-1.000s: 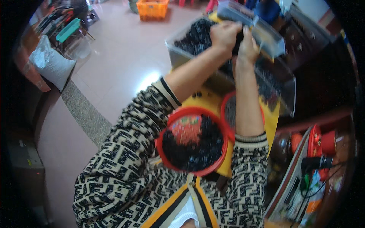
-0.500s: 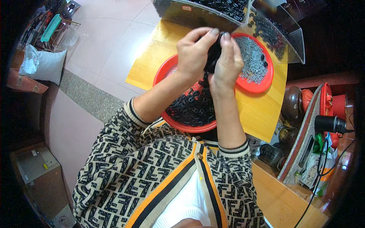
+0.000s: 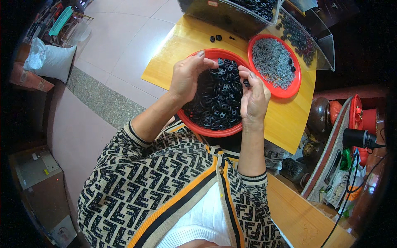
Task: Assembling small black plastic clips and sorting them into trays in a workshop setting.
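Both hands hang over the red bowl (image 3: 194, 120) of small black rings (image 3: 219, 97): the left hand (image 3: 187, 78) curled with nothing visible in it, the right hand (image 3: 253, 96) pinching one black ring between fingertips. That bowl sits at the yellow table's (image 3: 173, 53) near edge (partly overhanging, it seems), so a nudge from either wrist could tip it and scatter the rings onto the tiled floor (image 3: 120, 45).
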Demonstrator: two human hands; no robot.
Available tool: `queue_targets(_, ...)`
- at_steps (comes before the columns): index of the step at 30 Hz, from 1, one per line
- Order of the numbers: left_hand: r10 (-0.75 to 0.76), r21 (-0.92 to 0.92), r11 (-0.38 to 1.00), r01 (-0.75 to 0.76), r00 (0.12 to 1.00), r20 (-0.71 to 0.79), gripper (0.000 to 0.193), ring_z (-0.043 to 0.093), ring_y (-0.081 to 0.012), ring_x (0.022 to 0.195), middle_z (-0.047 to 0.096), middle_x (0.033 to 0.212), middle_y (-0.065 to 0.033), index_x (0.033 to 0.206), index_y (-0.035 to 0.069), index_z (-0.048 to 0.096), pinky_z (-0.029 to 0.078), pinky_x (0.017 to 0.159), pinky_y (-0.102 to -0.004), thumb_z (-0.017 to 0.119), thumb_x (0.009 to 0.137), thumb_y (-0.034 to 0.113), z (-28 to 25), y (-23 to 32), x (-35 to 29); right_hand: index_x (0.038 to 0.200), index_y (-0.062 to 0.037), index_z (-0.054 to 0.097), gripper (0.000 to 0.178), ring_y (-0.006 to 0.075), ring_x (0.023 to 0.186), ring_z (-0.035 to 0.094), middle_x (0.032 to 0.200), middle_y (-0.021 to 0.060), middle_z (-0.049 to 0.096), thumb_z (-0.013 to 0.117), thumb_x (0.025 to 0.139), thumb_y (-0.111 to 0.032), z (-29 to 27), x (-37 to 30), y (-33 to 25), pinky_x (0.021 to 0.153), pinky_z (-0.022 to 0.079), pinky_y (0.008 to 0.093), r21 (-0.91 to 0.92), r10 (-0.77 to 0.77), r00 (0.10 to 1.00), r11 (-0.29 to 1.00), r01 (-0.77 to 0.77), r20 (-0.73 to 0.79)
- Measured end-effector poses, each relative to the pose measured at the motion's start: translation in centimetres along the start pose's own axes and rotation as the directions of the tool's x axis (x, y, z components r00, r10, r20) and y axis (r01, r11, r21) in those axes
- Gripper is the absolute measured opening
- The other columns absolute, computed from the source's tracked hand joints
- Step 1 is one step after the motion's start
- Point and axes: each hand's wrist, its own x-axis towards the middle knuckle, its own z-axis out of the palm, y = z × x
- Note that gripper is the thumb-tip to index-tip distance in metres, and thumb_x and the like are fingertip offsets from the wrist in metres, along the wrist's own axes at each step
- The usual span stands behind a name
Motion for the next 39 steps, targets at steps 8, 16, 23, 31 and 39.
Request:
queue_targets(8,0.038,0.148,0.988,-0.04,0.999,0.016,0.031,0.057,-0.0202,0.087,0.061,0.092,-0.0149,0.091,-0.005,0.059,0.042,0.083,-0.0319,0.044,0.086,0.022,-3.1,1.1,-1.6,0.09,0.0064,0.061,0.017,0.0143,0.086,0.054,0.094,0.0113,0.06,0.052,0.08,-0.004,-1.8,-1.4,0.3,0.08,0.041,0.0264,-0.308,-0.115,0.992,0.943,0.124,0.046)
queue_targets(16,0.039,0.509,0.851,-0.125,0.984,0.176,0.013,0.054,-0.0086,0.079,0.06,0.085,-0.0037,0.087,-0.002,0.061,0.044,0.072,-0.0222,0.058,0.079,0.008,-2.4,0.9,-2.9,0.083,0.0011,0.06,0.015,0.0308,0.086,0.054,0.085,0.0141,0.059,0.059,0.069,-0.002,-1.0,-2.6,0.6,0.078,0.043,0.0374,-0.732,-0.331,0.719,0.108,0.672,0.611)
queue_targets(23,0.259,0.584,0.731,-0.353,0.935,0.241,0.011,0.054,-0.009,0.078,0.06,0.084,-0.0047,0.085,-0.002,0.06,0.044,0.07,-0.0215,0.059,0.077,0.004,-2.6,0.8,-3.5,0.086,-0.0012,0.062,0.017,0.0271,0.08,0.052,0.08,0.0122,0.058,0.059,0.069,0.002,-1.0,-0.6,-0.2,0.072,0.042,0.0345,-0.761,-0.333,0.748,0.121,0.638,0.574)
queue_targets(31,0.412,0.567,0.727,-0.387,0.907,0.091,0.006,0.054,-0.0089,0.074,0.06,0.081,-0.0049,0.082,-0.003,0.059,0.044,0.069,-0.0215,0.056,0.079,0.0,-5.8,1.7,-4.0,0.08,-0.0043,0.063,0.015,0.0266,0.076,0.049,0.075,0.01,0.053,0.062,0.066,0.0,-0.3,0.6,0.9,0.069,0.041,0.0348,-0.751,-0.183,0.742,0.024,0.659,0.645)
queue_targets(39,0.542,0.549,0.689,-0.473,0.839,0.043,0.011,0.053,-0.0083,0.072,0.053,0.086,-0.0048,0.085,-0.001,0.055,0.044,0.063,-0.0199,0.059,0.075,-0.002,-7.5,-0.7,-3.3,0.075,0.0001,0.056,0.007,0.0306,0.072,0.053,0.077,0.0138,0.055,0.058,0.069,0.0,-0.9,-0.6,0.5,0.066,0.043,0.0341,-0.762,-0.321,0.765,0.165,0.626,0.559)
